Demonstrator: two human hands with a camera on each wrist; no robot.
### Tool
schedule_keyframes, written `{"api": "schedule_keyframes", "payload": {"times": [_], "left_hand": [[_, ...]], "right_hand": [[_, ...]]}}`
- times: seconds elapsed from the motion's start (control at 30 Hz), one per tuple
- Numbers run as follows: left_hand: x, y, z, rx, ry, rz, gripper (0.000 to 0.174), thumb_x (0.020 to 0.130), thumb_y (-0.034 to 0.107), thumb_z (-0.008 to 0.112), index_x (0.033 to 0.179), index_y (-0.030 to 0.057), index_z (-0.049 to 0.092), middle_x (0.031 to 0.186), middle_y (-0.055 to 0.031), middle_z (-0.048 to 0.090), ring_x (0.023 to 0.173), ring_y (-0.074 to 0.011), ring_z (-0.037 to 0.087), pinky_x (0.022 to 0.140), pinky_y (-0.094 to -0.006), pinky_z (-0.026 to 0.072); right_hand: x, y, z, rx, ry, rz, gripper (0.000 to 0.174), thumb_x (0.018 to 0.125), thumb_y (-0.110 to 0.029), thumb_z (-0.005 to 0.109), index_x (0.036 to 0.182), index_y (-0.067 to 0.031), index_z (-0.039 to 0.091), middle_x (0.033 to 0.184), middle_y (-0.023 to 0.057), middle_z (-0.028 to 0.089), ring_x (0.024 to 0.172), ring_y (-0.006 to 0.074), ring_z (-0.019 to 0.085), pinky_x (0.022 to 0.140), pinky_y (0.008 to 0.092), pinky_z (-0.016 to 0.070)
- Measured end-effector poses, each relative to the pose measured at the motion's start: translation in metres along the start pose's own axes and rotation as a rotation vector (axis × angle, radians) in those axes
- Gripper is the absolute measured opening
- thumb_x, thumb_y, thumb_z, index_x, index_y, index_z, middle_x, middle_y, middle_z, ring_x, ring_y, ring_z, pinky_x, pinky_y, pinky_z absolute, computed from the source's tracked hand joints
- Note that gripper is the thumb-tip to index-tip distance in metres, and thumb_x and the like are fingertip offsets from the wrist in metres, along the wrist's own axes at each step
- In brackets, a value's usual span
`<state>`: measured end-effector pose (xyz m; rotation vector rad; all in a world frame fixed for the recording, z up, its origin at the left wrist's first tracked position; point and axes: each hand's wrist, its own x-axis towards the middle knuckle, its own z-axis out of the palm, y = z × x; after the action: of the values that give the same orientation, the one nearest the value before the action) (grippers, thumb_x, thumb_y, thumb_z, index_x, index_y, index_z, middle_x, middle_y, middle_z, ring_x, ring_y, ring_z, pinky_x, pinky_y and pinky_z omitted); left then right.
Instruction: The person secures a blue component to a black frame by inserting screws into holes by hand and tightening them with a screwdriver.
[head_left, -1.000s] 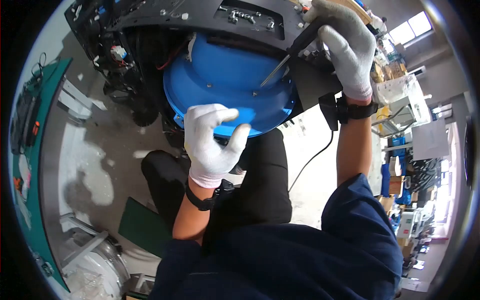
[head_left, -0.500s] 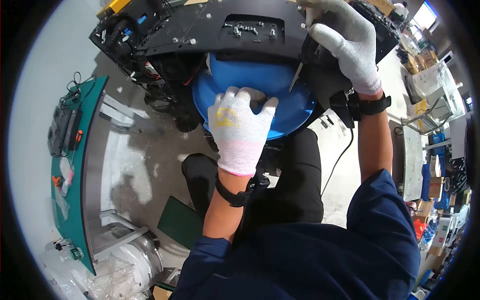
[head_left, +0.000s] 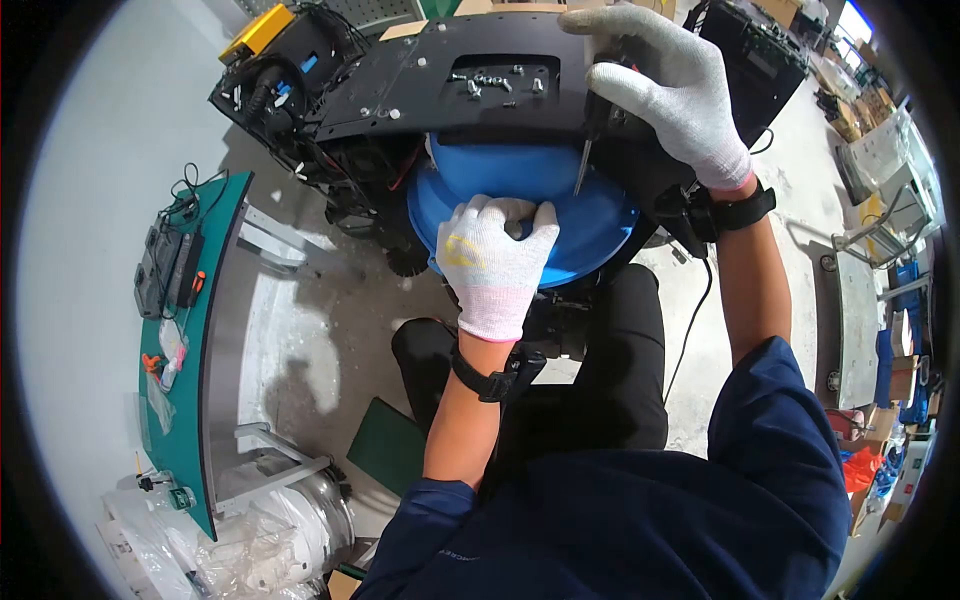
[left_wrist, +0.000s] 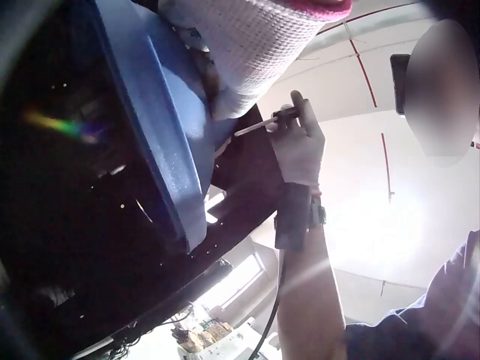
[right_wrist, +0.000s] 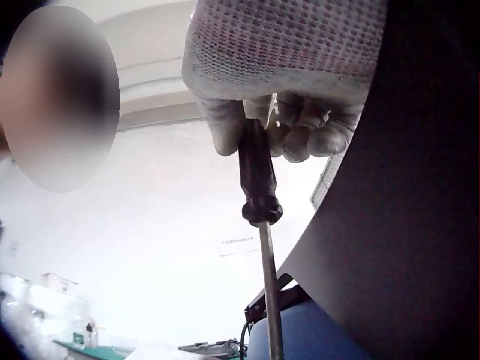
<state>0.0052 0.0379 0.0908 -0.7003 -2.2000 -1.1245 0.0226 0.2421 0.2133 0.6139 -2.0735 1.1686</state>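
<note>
A blue round dish-shaped part (head_left: 592, 232) sits beneath the front edge of a black metal panel (head_left: 395, 85). My left hand (head_left: 488, 255), in a white glove, reaches over the near side of this blue part with its fingers bent down. Those fingertips are hidden, so I cannot tell whether they pinch anything. My right hand (head_left: 690, 105), also gloved, holds a screwdriver (right_wrist: 259, 176) by its dark handle. In the head view the thin metal shaft points down over the right side of the blue part.
Several loose screws (head_left: 487, 82) lie in a recess of the black panel. At the left stands a green-topped table (head_left: 185, 420) with dark devices and cables. A black cable (head_left: 690, 340) hangs from the right wrist. A dark green board (head_left: 385, 447) lies low near the legs.
My left hand has turned over and come down onto the blue part. The screwdriver in my right hand has swung from slanted to nearly upright. The head view has shifted too.
</note>
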Motion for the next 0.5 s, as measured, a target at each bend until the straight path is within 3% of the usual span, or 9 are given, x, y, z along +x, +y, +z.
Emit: {"api": "schedule_keyframes", "payload": {"times": [0.13, 0.2, 0.27, 0.3, 0.33, 0.37, 0.47, 0.5], "left_hand": [[0.001, 0.000, 0.000, -0.016, 0.025, 0.052, 0.016, 0.070, 0.017, 0.084, 0.068, 0.0064, 0.071, 0.066, -0.0057, 0.063, 0.060, -0.0241, 0.061, 0.061, -0.0371, 0.0477], [0.000, -0.004, 0.000, -0.051, 0.027, 0.060, 0.015, 0.070, 0.016, 0.084, 0.070, 0.0064, 0.072, 0.066, -0.0049, 0.063, 0.061, -0.0233, 0.060, 0.061, -0.0368, 0.0475], [-0.003, -0.009, -0.001, -0.085, 0.035, 0.062, 0.015, 0.070, 0.015, 0.083, 0.071, 0.0063, 0.072, 0.066, -0.0042, 0.062, 0.061, -0.0226, 0.060, 0.061, -0.0364, 0.0474], [-0.007, -0.011, -0.002, -0.099, 0.028, 0.051, 0.013, 0.071, 0.015, 0.082, 0.076, 0.0065, 0.073, 0.072, -0.0045, 0.063, 0.066, -0.0220, 0.060, 0.064, -0.0356, 0.0478], [-0.011, -0.013, -0.002, -0.112, 0.019, 0.037, 0.014, 0.072, 0.014, 0.082, 0.081, 0.0066, 0.074, 0.079, -0.0049, 0.064, 0.071, -0.0215, 0.061, 0.067, -0.0349, 0.0483], [-0.016, -0.015, 0.001, -0.111, 0.026, 0.020, 0.014, 0.072, 0.014, 0.082, 0.081, 0.0066, 0.074, 0.079, -0.0049, 0.064, 0.071, -0.0215, 0.061, 0.067, -0.0349, 0.0483], [-0.032, -0.022, 0.016, -0.060, 0.222, 0.093, 0.029, 0.073, 0.010, 0.078, 0.103, 0.0103, 0.075, 0.103, -0.0076, 0.060, 0.098, -0.0263, 0.057, 0.086, -0.0373, 0.0485], [-0.032, -0.023, 0.018, -0.067, 0.224, 0.086, 0.029, 0.073, 0.010, 0.078, 0.103, 0.0103, 0.075, 0.103, -0.0076, 0.060, 0.098, -0.0263, 0.057, 0.086, -0.0373, 0.0485]], "right_hand": [[-0.003, -0.003, 0.001, 0.056, -0.029, 0.098, 0.034, 0.088, -0.009, 0.074, 0.119, 0.0033, 0.068, 0.109, 0.0078, 0.069, 0.094, 0.0127, 0.064, 0.084, 0.0265, 0.0503], [-0.007, 0.001, 0.001, -0.048, -0.042, 0.119, 0.031, 0.091, -0.002, 0.066, 0.121, 0.0044, 0.066, 0.109, 0.0105, 0.070, 0.096, 0.0157, 0.068, 0.076, 0.0247, 0.0568], [-0.006, 0.006, -0.001, -0.041, -0.070, 0.042, 0.027, 0.091, -0.007, 0.070, 0.117, 0.0016, 0.069, 0.107, 0.0099, 0.072, 0.094, 0.0148, 0.069, 0.077, 0.0261, 0.0588], [-0.005, 0.009, -0.001, -0.036, -0.088, -0.035, 0.024, 0.092, -0.011, 0.073, 0.114, -0.0011, 0.072, 0.106, 0.0093, 0.074, 0.092, 0.0139, 0.071, 0.079, 0.0275, 0.0608], [-0.005, 0.005, -0.002, 0.006, -0.118, 0.027, 0.027, 0.092, -0.018, 0.073, 0.114, -0.0035, 0.073, 0.105, 0.0075, 0.074, 0.093, 0.0132, 0.072, 0.081, 0.0277, 0.0615], [-0.005, 0.007, -0.002, 0.011, -0.135, 0.031, 0.027, 0.092, -0.018, 0.073, 0.114, -0.0035, 0.073, 0.105, 0.0075, 0.074, 0.093, 0.0132, 0.072, 0.081, 0.0277, 0.0615], [-0.005, 0.010, -0.003, -0.088, -0.173, -0.049, 0.024, 0.091, -0.016, 0.075, 0.111, -0.0037, 0.074, 0.104, 0.0076, 0.074, 0.094, 0.0141, 0.072, 0.082, 0.0278, 0.0610], [-0.004, 0.006, -0.002, -0.093, -0.181, -0.046, 0.024, 0.091, -0.016, 0.075, 0.111, -0.0037, 0.074, 0.104, 0.0076, 0.074, 0.094, 0.0141, 0.072, 0.082, 0.0278, 0.0610]]}}
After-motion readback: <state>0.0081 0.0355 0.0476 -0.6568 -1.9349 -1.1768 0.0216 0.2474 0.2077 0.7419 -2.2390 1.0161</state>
